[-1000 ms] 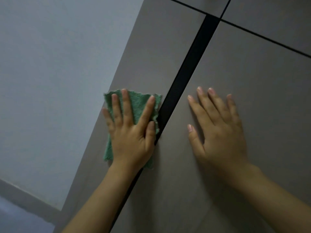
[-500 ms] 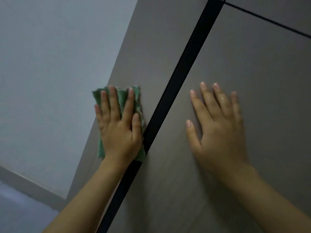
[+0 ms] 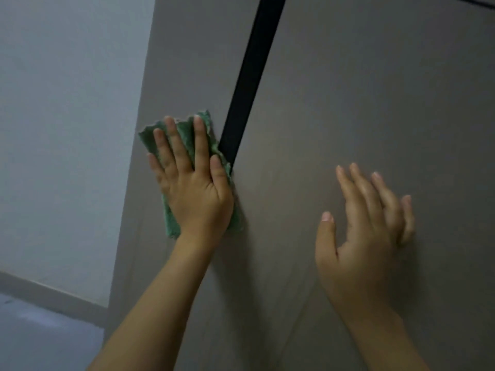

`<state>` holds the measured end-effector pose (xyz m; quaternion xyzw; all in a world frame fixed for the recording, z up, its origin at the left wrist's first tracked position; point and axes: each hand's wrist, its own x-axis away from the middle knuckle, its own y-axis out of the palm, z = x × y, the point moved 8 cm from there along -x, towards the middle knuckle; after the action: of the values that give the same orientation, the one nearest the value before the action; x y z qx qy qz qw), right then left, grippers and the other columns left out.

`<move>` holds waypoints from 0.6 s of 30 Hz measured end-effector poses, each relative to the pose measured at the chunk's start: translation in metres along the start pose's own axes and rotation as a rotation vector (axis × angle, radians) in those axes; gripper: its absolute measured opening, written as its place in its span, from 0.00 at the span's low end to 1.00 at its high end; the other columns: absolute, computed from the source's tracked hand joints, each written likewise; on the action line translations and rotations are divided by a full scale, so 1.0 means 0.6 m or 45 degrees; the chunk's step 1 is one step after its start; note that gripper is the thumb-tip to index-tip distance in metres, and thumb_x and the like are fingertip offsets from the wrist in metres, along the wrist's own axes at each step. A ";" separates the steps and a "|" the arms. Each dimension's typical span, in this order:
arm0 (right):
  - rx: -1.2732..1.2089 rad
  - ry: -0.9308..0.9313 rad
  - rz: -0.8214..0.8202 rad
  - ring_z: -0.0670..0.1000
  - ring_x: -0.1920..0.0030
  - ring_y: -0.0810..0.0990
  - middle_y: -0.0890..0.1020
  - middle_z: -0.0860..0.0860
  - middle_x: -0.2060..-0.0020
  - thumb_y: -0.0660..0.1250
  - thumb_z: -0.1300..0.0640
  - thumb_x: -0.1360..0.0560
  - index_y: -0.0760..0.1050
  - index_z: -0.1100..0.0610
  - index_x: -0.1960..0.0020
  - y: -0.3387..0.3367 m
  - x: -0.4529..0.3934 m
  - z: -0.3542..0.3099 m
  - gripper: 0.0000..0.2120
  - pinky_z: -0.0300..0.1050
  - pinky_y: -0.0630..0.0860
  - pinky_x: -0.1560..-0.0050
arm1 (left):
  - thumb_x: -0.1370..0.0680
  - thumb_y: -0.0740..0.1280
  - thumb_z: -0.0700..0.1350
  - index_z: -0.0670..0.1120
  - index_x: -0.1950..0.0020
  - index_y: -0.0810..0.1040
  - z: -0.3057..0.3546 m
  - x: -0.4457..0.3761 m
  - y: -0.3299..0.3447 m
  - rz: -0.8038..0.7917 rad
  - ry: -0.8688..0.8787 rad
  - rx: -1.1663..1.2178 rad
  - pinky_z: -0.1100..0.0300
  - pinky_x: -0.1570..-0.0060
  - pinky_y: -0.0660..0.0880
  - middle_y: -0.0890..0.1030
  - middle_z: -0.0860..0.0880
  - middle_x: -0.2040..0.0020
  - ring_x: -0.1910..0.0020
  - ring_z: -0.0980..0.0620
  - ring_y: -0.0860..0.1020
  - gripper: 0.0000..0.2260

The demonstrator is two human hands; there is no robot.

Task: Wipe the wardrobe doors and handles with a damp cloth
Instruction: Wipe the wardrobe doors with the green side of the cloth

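Head view: left hand [image 3: 195, 194] flat, fingers spread, pressing green cloth [image 3: 184, 137] on narrow left door [image 3: 187, 62], at its right edge beside black strip [image 3: 249, 84]. Right hand [image 3: 364, 236] empty, fingers loosely spread, bracing right door [image 3: 375, 103]. Advice — keep palm pressure even, overlap strokes, take strip edge too.
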<state>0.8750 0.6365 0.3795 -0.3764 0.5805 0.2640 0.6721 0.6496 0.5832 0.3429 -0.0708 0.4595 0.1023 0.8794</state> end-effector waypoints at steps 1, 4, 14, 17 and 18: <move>0.002 0.019 0.008 0.55 0.31 0.66 0.74 0.53 0.33 0.59 0.56 0.29 0.71 0.58 0.31 -0.007 0.005 0.012 0.26 0.56 0.51 0.28 | 0.18 0.50 0.50 0.47 0.22 0.56 0.023 0.003 0.003 0.000 0.000 0.003 0.42 0.26 0.45 0.55 0.38 0.23 0.24 0.39 0.51 0.24; 0.024 0.056 0.033 0.55 0.31 0.66 0.74 0.53 0.33 0.60 0.57 0.30 0.69 0.59 0.30 -0.027 0.011 0.043 0.28 0.55 0.50 0.28 | 0.18 0.49 0.52 0.48 0.23 0.57 0.122 0.031 0.021 -0.059 0.316 0.000 0.43 0.26 0.46 0.57 0.39 0.23 0.24 0.40 0.52 0.23; -0.103 0.128 0.104 0.54 0.31 0.66 0.74 0.51 0.35 0.61 0.58 0.28 0.69 0.59 0.31 -0.067 -0.007 0.124 0.25 0.56 0.51 0.28 | 0.18 0.48 0.51 0.46 0.22 0.53 0.226 0.003 0.034 -0.113 0.483 -0.071 0.41 0.26 0.46 0.55 0.39 0.22 0.23 0.39 0.51 0.24; -0.119 0.127 0.178 0.54 0.31 0.67 0.74 0.48 0.37 0.61 0.59 0.28 0.71 0.60 0.32 -0.081 -0.007 0.139 0.24 0.56 0.53 0.29 | 0.18 0.47 0.52 0.47 0.22 0.51 0.269 0.058 0.051 -0.182 0.752 -0.074 0.43 0.25 0.46 0.54 0.42 0.22 0.23 0.41 0.52 0.24; -0.107 0.118 0.170 0.54 0.32 0.67 0.74 0.48 0.37 0.61 0.59 0.28 0.71 0.59 0.32 -0.080 -0.006 0.143 0.23 0.56 0.53 0.29 | 0.17 0.46 0.52 0.49 0.22 0.49 0.262 0.096 0.057 -0.233 0.879 -0.083 0.44 0.25 0.45 0.51 0.45 0.22 0.23 0.42 0.51 0.24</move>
<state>0.9625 0.6788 0.3960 -0.3766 0.6231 0.3145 0.6091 0.7981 0.6571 0.3835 -0.1700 0.7177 0.0077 0.6752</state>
